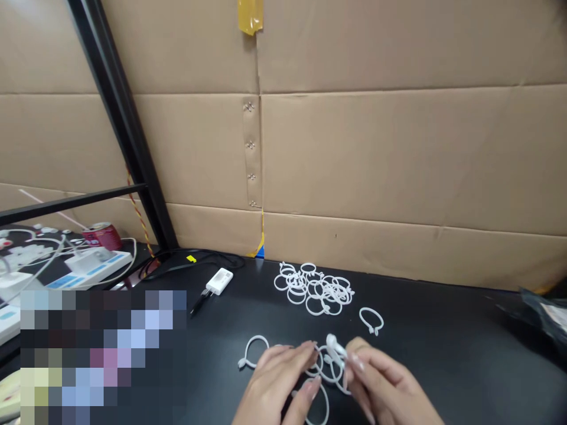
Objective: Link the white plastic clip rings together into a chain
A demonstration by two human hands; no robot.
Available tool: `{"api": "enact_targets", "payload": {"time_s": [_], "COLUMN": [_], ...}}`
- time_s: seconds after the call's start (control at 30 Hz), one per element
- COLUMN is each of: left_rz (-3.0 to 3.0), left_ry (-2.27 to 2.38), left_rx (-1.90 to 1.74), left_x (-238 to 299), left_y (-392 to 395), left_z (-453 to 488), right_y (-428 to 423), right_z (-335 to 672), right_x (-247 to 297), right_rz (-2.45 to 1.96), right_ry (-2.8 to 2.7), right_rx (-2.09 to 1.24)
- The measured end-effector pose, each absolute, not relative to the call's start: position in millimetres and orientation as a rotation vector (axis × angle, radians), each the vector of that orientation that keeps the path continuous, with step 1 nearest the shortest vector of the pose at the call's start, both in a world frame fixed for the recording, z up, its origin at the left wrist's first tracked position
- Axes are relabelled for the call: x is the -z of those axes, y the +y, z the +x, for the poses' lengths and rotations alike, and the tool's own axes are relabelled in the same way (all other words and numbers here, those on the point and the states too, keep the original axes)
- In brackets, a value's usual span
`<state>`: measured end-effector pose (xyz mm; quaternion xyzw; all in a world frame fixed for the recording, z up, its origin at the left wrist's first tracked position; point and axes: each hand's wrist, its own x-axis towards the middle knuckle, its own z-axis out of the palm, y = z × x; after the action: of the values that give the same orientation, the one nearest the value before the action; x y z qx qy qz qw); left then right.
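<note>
Both my hands are low at the front of a black table [443, 354]. My left hand [277, 383] has its fingers curled over a few white plastic rings [325, 369]. My right hand [381, 383] pinches one white ring [335, 348] between thumb and fingertips, held just above the others. A loose white ring [253, 352] lies left of my left hand. Another single ring [371, 320] lies behind my right hand. Further back sits a pile of several white rings [314, 286].
A cardboard wall [376, 165] closes off the back of the table. A small white box with a black cable [218, 281] lies left of the pile. White power strips [93, 262], a red can [103, 235] and a black metal frame [124, 124] stand at the left. A dark bag [547, 313] lies at the right edge.
</note>
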<state>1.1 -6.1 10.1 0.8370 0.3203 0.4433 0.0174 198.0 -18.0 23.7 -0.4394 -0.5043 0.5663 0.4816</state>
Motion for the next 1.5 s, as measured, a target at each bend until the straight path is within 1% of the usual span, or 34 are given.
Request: {"api": "enact_targets", "payload": {"time_s": [0.1, 0.17, 0.3, 0.37, 0.57, 0.67, 0.9, 1.23, 1.33, 1.5], "left_rz": [2.692, 2.743, 2.816, 2.845, 2.878, 2.843, 2.798, 2.78, 2.773, 2.75], "left_ry": [1.104, 1.152, 1.186, 1.166, 1.112, 1.124, 1.1, 1.089, 1.09, 1.122], "left_rx": [-1.327, -1.292, -1.255, -1.258, -1.212, -1.175, -1.162, -1.177, -1.175, -1.205], "left_x": [-8.7, -7.4, -6.0, -5.7, -2.0, 0.7, 0.6, -1.8, -4.1, -4.8], "left_y": [-2.6, 1.1, 8.2, 10.3, 11.7, 12.1, 11.7, 10.1, 8.7, 7.3], "left_z": [-6.9, -11.8, -17.9, -18.8, -19.8, -21.1, -21.5, -21.2, -20.2, -19.8], "right_y": [-5.9, 1.0, 6.8, 6.3, 12.2, 22.9, 43.8, 46.1, 45.1, 38.1], "right_z": [217.2, 227.1, 236.0, 236.0, 245.6, 266.1, 308.0, 301.4, 295.7, 282.6], "right_x": [-36.2, -35.9, -19.3, -12.4, -12.6, -12.6, -3.0, -8.2, -14.3, -25.5], "right_rz": [-1.329, -1.491, -1.722, -1.785, -1.684, -1.654, -1.669, -1.668, -1.628, -1.484], "right_ry": [-1.508, -1.664, -1.785, -1.814, -1.842, -1.866, -1.934, -1.799, -1.712, -1.528], "right_rx": [-0.991, -0.794, -0.473, -0.381, -0.44, -0.443, -0.575, -0.615, -0.716, -1.043]}}
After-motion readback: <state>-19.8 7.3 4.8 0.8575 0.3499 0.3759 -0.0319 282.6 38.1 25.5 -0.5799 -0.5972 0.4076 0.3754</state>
